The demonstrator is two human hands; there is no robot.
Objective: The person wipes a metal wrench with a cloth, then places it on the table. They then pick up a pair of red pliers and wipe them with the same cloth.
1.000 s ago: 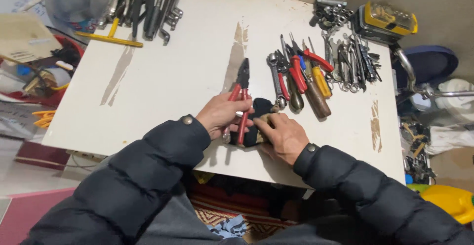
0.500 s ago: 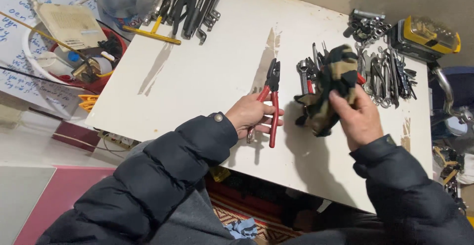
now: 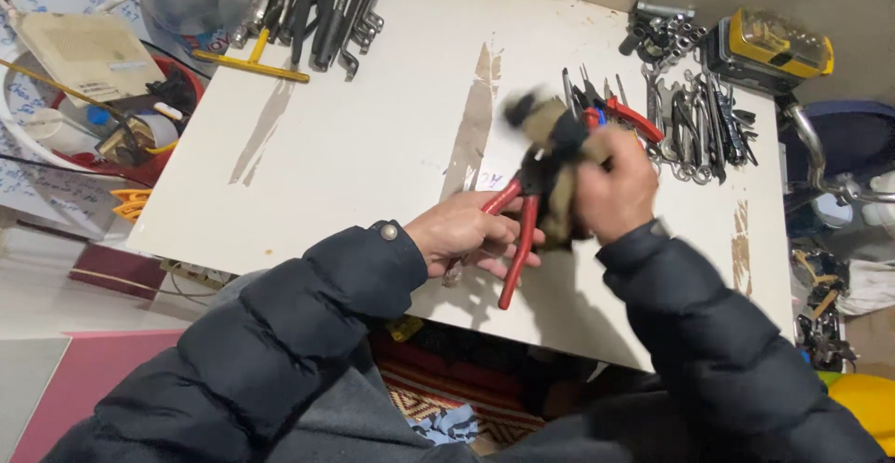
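My left hand (image 3: 471,234) grips the red handles of a pair of pliers (image 3: 518,230) just above the white table (image 3: 373,146), near its front edge. My right hand (image 3: 615,193) holds a dark, camouflage-patterned cloth (image 3: 555,160) bunched around the pliers' head, which is hidden under it. The cloth is blurred. Both arms wear dark padded sleeves.
A row of pliers and cutters (image 3: 690,118) lies at the table's right. Wrenches and a yellow T-handle (image 3: 308,15) lie at the back left. A yellow and black case (image 3: 769,48) and sockets sit at the back right. A cluttered red bin (image 3: 103,99) stands left of the table.
My right hand has brought the cloth from beside the tool row over to the pliers' head. My left hand has lifted the pliers a little and turned them.
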